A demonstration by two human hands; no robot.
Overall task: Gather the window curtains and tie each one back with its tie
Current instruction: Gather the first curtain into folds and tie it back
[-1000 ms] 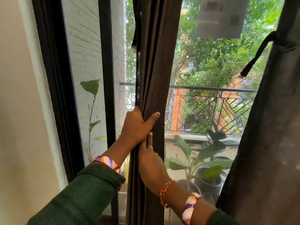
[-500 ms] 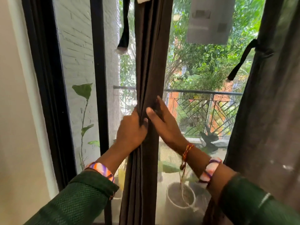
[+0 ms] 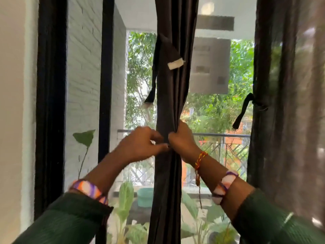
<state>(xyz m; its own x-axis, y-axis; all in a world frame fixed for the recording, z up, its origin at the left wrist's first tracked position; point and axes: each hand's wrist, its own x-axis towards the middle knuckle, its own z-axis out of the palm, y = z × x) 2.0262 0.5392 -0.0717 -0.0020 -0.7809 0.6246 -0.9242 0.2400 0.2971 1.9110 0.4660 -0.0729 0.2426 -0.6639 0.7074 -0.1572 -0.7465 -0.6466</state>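
Single view only: your head camera faces forward at the window (image 3: 140,85), level to slightly upward, at arm's reach from the glass. Wide-angle lens bends the frame edges. Your sleeves (image 3: 70,221) enter from both bottom corners. The gathered curtain (image 3: 172,103) runs top to bottom through centre. No second view to compare.

Matt dark cloth curtain (image 3: 167,173), rough white brick wall (image 3: 82,85), glossy window glass (image 3: 219,111)
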